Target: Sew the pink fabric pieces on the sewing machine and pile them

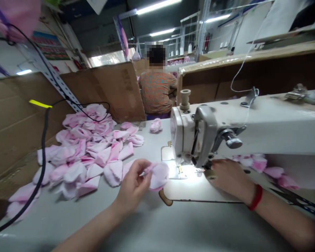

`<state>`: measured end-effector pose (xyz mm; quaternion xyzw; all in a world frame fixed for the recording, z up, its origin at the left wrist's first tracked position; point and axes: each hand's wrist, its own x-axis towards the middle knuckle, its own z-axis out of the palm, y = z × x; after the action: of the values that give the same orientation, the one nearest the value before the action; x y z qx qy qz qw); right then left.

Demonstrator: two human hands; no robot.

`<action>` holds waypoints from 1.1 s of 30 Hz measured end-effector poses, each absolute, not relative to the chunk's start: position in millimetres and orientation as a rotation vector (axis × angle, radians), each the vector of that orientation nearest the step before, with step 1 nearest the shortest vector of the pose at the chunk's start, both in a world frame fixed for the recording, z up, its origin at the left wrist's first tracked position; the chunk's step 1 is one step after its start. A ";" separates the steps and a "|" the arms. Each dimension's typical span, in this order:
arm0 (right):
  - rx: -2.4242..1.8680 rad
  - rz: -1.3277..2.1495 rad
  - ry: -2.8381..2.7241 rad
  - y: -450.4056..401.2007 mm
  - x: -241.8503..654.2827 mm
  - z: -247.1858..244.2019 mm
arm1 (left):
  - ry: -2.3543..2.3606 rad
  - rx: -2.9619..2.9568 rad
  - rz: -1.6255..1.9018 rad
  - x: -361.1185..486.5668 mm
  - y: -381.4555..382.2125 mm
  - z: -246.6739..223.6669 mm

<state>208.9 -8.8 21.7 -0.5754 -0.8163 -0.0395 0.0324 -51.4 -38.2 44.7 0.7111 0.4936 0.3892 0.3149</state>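
Note:
My left hand pinches a small pale pink fabric piece between thumb and fingers, just left of the sewing machine's lit needle area. The white sewing machine stands on the right, its metal needle plate under bright light. My right hand, with a red band on the wrist, is beside the needle area under the machine arm. Its fingertips are hidden by the machine's parts, so I cannot see whether they grip anything.
A heap of pink and white fabric pieces lies on the left of the table. One crumpled piece sits behind the needle area, and several pink pieces lie beyond the machine arm. A black cable hangs at left. Cardboard panels and a seated person are behind.

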 end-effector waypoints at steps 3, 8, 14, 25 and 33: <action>-1.460 -0.085 -2.714 -26.1 188.1 27.3 | 1.187 1.288 1.189 -63.2 -56.5 56.3; -0.933 -0.034 -2.944 -62.8 132.2 37.5 | 0.963 0.904 1.282 -67.1 -78.8 65.8; -0.851 0.004 -2.633 -52.8 114.5 24.8 | 0.925 0.734 1.300 -71.0 -80.0 69.0; -0.923 0.100 -2.522 -42.5 134.3 20.2 | 1.203 1.279 1.263 -48.5 47.7 59.5; -0.859 0.135 -2.548 -43.2 137.2 13.7 | 1.384 1.804 1.028 -99.5 37.4 78.6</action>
<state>137.2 -43.2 13.7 -0.3110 -0.9227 0.0490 0.2226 -99.5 37.4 78.6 0.6854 0.5258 0.3909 0.3177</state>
